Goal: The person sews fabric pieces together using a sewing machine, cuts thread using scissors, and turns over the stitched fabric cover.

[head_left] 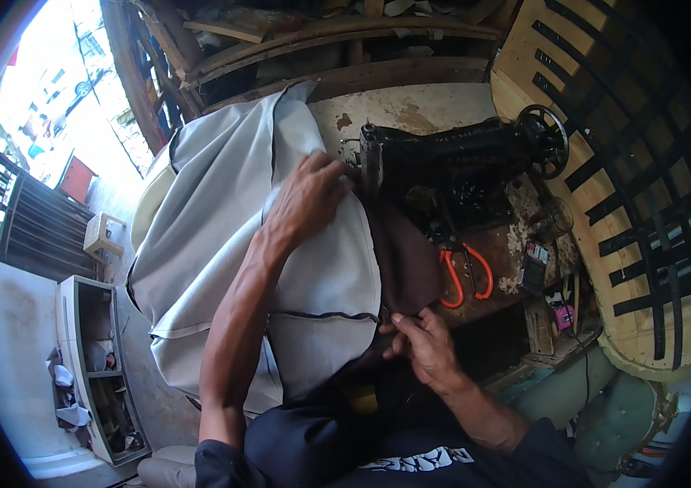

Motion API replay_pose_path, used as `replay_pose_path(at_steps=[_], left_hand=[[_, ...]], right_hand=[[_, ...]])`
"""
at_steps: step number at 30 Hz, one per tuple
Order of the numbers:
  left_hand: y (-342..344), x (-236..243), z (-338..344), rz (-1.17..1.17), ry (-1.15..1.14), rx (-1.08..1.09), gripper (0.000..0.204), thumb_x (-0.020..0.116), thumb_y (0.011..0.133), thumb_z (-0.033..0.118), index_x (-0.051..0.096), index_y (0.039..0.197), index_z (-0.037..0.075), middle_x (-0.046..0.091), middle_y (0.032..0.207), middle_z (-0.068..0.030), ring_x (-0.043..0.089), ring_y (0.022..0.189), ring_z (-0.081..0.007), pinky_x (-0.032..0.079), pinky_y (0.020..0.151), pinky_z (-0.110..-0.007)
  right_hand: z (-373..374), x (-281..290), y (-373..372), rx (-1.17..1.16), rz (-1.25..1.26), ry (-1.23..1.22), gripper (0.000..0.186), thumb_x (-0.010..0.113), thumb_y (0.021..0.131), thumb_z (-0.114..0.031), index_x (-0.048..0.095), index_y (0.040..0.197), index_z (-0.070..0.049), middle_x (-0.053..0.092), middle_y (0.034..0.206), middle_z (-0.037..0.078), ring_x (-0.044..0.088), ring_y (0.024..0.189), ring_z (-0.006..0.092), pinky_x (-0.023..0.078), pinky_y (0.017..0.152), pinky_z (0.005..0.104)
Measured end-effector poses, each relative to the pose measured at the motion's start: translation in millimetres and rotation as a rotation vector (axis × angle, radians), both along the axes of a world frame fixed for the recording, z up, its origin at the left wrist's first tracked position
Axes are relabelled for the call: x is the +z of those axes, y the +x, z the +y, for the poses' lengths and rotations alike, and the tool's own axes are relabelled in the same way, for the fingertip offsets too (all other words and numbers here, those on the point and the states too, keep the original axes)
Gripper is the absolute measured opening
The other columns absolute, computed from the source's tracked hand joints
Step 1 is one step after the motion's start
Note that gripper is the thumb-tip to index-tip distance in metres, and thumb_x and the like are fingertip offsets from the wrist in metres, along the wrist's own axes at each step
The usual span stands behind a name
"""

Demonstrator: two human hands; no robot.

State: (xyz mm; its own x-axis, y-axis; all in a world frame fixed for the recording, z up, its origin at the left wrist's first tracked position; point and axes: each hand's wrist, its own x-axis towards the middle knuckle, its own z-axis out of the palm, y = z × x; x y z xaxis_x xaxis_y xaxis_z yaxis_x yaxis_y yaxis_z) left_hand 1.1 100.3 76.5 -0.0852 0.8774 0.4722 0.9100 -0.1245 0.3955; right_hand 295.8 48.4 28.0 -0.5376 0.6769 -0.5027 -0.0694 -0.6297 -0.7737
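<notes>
Head: hands point(313, 197) on grey fabric point(219, 224) (dark seams point(321, 315))

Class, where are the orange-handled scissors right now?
In the head view, the orange-handled scissors lie right of centre, just below the black sewing machine, above the right hand.

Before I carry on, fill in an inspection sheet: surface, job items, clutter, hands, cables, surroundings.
Surface: tabletop, stained and worn where it shows.
Job items: pale grey cloth with dark seams, draped left of the black sewing machine; dark brown cloth beside it.
Clutter: orange-handled scissors, small box and glass jar, right of the cloths.
Hands: left hand on the pale cloth near the machine's needle end; right hand at the cloth edges, fingers' grip unclear.
Cables: thin dark cord, lower right.
Surroundings: wooden frame with black straps, right; open-fronted cabinet, left.
</notes>
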Motion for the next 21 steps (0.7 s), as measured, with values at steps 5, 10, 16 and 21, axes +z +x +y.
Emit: replay_pose_path(at_steps=[5,10,16,21], left_hand=[[36,-5,-69,0.037,0.066,0.21,0.035,0.071,0.091,0.007,0.067,0.126,0.004,0.063,0.128,-0.0182,0.062,0.118,-0.0406,0.051,0.1,-0.048],[91,-15,-146,0.014,-0.15,-0.018,0.033,0.079,0.086,0.017,0.069,0.114,0.005,0.061,0.106,-0.0143,0.059,0.103,-0.0355,0.049,0.092,-0.047],[95,-55,-265,0.193,-0.253,0.439,0.068,0.076,0.087,0.053,0.058,0.137,0.01,0.046,0.141,-0.0191,0.042,0.135,-0.042,0.032,0.112,-0.058],[106,-113,-341,0.164,-0.196,0.975,0.065,0.078,0.09,0.035,0.054,0.145,0.01,0.04,0.154,-0.0204,0.035,0.146,-0.0434,0.029,0.118,-0.058]], right_hand=[[22,53,25,0.087,-0.651,1.085,0.024,0.075,0.097,-0.023,0.069,0.084,-0.004,0.065,0.062,0.009,0.067,0.052,0.026,0.049,0.05,0.0388],[77,23,-27,0.346,-0.319,1.577,0.025,0.069,0.098,-0.019,0.07,0.12,-0.006,0.07,0.118,0.014,0.065,0.112,0.031,0.051,0.094,0.0444],[93,-23,-41,0.64,-0.589,1.694,0.046,0.054,0.106,-0.035,0.059,0.144,-0.011,0.05,0.155,0.014,0.041,0.147,0.0342,0.029,0.123,0.0531],[91,-19,-47,0.637,-0.591,1.686,0.046,0.052,0.106,-0.036,0.059,0.144,-0.011,0.049,0.156,0.014,0.041,0.148,0.0351,0.028,0.123,0.0545]])
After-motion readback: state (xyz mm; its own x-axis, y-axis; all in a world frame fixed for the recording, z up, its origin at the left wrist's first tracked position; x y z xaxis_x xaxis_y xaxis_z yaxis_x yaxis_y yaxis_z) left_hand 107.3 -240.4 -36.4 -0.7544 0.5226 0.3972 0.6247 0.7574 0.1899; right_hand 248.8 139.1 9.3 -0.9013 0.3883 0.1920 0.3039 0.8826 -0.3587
